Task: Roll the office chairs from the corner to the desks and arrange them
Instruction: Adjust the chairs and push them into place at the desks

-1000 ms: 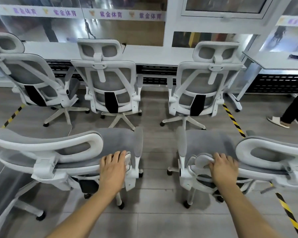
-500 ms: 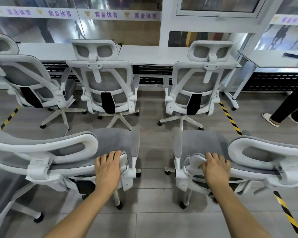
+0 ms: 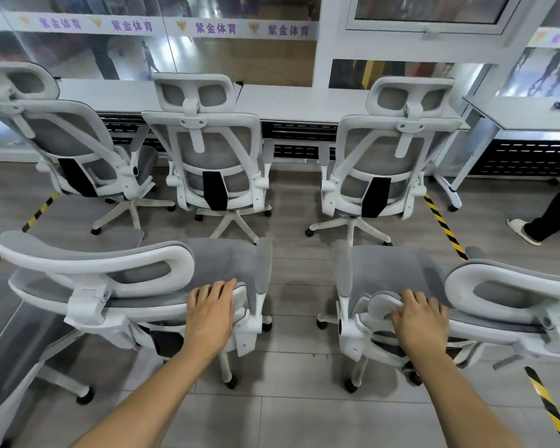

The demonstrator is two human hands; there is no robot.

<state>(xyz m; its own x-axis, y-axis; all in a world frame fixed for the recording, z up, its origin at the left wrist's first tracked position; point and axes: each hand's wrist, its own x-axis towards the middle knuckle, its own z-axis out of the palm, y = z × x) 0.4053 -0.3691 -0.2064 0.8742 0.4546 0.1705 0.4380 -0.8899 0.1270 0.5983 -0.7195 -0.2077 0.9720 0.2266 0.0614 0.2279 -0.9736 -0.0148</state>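
Observation:
Two white-framed office chairs with grey mesh stand right in front of me, backs toward me. My left hand (image 3: 211, 313) grips the top edge of the left chair's backrest (image 3: 136, 305) near its right end. My right hand (image 3: 419, 320) grips the left end of the right chair's backrest (image 3: 498, 321). Three more chairs of the same kind stand in a row at the long white desk (image 3: 291, 101): one at the left (image 3: 75, 150), one in the middle (image 3: 214, 163), one at the right (image 3: 388, 156).
Part of another chair (image 3: 10, 357) shows at the lower left. Yellow-black floor tape runs at the left (image 3: 29, 221) and right (image 3: 446, 227). A second desk (image 3: 514, 114) stands at the far right, and a person's leg and slipper (image 3: 530, 231) are near it.
Both chairs in my hands have rolled a little forward toward the row at the desk. The person's foot at the right has shifted slightly. My grip on both backrests is the same.

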